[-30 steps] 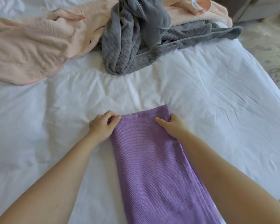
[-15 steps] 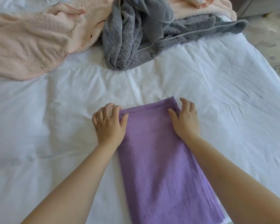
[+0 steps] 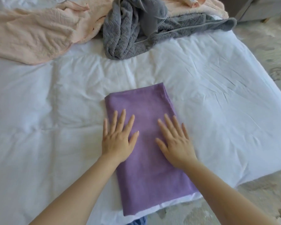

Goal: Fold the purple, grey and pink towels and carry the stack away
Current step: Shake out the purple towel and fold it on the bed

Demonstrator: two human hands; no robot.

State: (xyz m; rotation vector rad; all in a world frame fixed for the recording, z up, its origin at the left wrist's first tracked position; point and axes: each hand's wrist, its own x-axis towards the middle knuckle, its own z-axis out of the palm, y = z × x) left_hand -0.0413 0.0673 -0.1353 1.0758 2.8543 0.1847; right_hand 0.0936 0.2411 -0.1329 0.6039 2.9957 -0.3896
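The purple towel (image 3: 146, 168) lies folded into a long strip on the white bed (image 3: 55, 127), running from mid-bed to the near edge. My left hand (image 3: 118, 135) lies flat on its left side, fingers straight and spread. Flat on the right side is my right hand (image 3: 175, 142), also with straight fingers. The grey towel (image 3: 128, 33) sits crumpled at the back of the bed. A pink towel (image 3: 36, 31) sprawls unfolded at the back left, with more pink cloth (image 3: 193, 8) behind the grey one.
The bed's right edge (image 3: 256, 88) and near corner drop to a pale patterned floor (image 3: 269, 51). A grey piece of furniture (image 3: 258, 8) stands at the top right. Blue fabric (image 3: 138, 222) shows at the bottom edge under the bed's rim.
Both hands let go of the towel's far corners and slid back towards me. They now lie flat with spread fingers on the middle of the purple towel.
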